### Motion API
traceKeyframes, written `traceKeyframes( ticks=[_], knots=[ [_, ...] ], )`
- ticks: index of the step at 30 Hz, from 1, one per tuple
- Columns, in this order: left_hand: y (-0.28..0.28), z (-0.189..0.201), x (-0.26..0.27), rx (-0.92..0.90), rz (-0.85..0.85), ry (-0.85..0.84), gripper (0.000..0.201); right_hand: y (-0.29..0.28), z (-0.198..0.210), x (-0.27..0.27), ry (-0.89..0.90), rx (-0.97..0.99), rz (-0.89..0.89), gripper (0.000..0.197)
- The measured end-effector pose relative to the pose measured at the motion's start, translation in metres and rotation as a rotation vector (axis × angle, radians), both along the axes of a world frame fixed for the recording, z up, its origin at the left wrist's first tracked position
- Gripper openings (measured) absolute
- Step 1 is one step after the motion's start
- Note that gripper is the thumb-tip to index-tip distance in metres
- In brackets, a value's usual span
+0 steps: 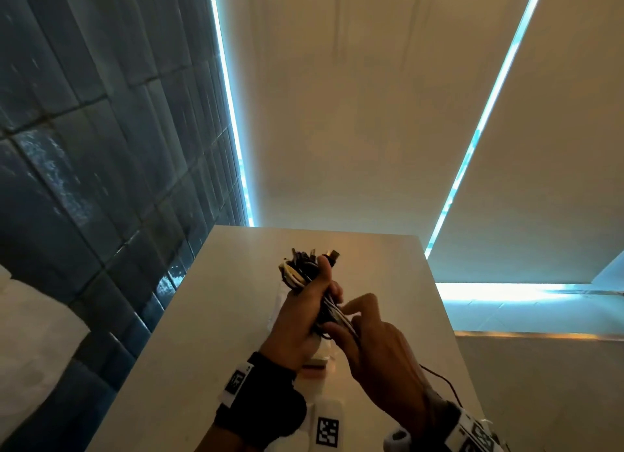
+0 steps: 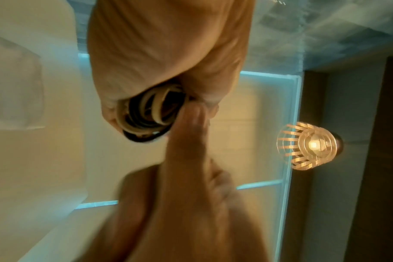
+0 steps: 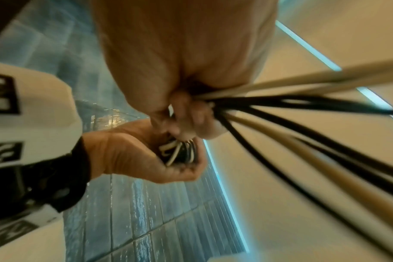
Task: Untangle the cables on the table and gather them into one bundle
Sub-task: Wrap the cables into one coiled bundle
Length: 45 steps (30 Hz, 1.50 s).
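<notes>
Above the table [image 1: 236, 316], the left hand [image 1: 297, 320] grasps the cable bundle [image 1: 304, 269] while the right hand [image 1: 368, 340] pinches its lower strands; the left wrist view shows coiled loops inside the fist, and the right wrist view shows strands fanning out from pinching fingers [image 3: 186, 113].

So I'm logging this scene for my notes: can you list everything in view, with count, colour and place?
cable bundle: one, black and white cables, held above the table
table: one, white, below the hands
small block: one, white, on the table under the hands
tag card: one, black-and-white, near table edge
tiled wall: one, dark blue, at left
lamp: one, lit, left wrist view
left hand: grips the bundle
right hand: pinches the cables lower down
</notes>
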<state>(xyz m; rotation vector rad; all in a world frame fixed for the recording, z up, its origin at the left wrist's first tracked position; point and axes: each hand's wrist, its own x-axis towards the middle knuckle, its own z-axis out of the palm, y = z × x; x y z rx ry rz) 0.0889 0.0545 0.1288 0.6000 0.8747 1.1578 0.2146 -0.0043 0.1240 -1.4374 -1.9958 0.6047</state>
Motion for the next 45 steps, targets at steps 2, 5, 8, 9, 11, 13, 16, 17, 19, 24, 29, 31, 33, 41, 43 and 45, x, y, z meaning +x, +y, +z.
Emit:
traceKeyframes(
  ticks=[2, 5, 8, 9, 11, 13, 16, 17, 19, 24, 29, 31, 33, 41, 43, 45],
  knots=[
    [0.009, 0.006, -0.007, -0.055, 0.051, -0.085, 0.042, -0.002, -0.012, 0.006, 0.102, -0.039, 0.0, 0.031],
    [0.017, 0.012, -0.011, -0.157, 0.115, -0.267, 0.042, -0.007, -0.03, 0.015, 0.259, -0.089, 0.09, 0.041],
    [0.018, 0.01, -0.011, -0.156, 0.172, -0.315, 0.042, -0.007, -0.034, 0.024, 0.445, -0.359, 0.133, 0.053],
    [0.017, 0.011, -0.011, -0.133, 0.176, -0.314, 0.043, -0.007, -0.033, 0.028, 0.492, -0.503, 0.158, 0.054],
    [0.015, 0.014, -0.012, -0.073, 0.159, -0.307, 0.046, -0.005, -0.031, 0.036, 0.53, -0.696, 0.228, 0.054],
    [0.013, 0.019, -0.013, -0.017, 0.13, -0.314, 0.046, -0.004, -0.03, 0.039, 0.566, -0.751, 0.278, 0.056],
    [0.013, 0.027, -0.015, 0.029, 0.045, -0.323, 0.036, -0.003, -0.031, 0.033, 0.675, -0.766, 0.287, 0.054],
    [0.014, 0.03, -0.018, 0.036, 0.016, -0.316, 0.03, -0.004, -0.032, 0.032, 0.693, -0.754, 0.276, 0.052],
    [0.015, 0.033, -0.025, 0.026, 0.002, -0.301, 0.023, -0.004, -0.034, 0.03, 0.692, -0.725, 0.256, 0.049],
    [0.013, 0.032, -0.032, -0.059, 0.073, -0.341, 0.033, -0.004, -0.037, 0.033, 0.666, -0.723, 0.256, 0.045],
    [0.012, 0.027, -0.042, -0.095, 0.098, -0.312, 0.041, -0.007, -0.036, 0.047, 0.625, -0.736, 0.255, 0.04],
    [0.01, 0.024, -0.045, -0.104, 0.059, -0.306, 0.043, -0.004, -0.028, 0.055, 0.561, -0.666, 0.265, 0.04],
    [0.007, 0.022, -0.046, -0.09, -0.011, -0.284, 0.044, 0.003, -0.016, 0.066, 0.469, -0.59, 0.27, 0.041],
    [-0.012, 0.018, -0.038, 0.032, -0.314, -0.029, 0.034, 0.028, 0.033, 0.084, 0.246, -0.414, 0.328, 0.035],
    [-0.019, 0.017, -0.036, 0.054, -0.378, 0.025, 0.029, 0.033, 0.044, 0.08, 0.195, -0.36, 0.356, 0.033],
    [-0.026, 0.019, -0.034, 0.065, -0.451, 0.061, 0.026, 0.04, 0.056, 0.075, 0.13, -0.301, 0.377, 0.03]
  ],
)
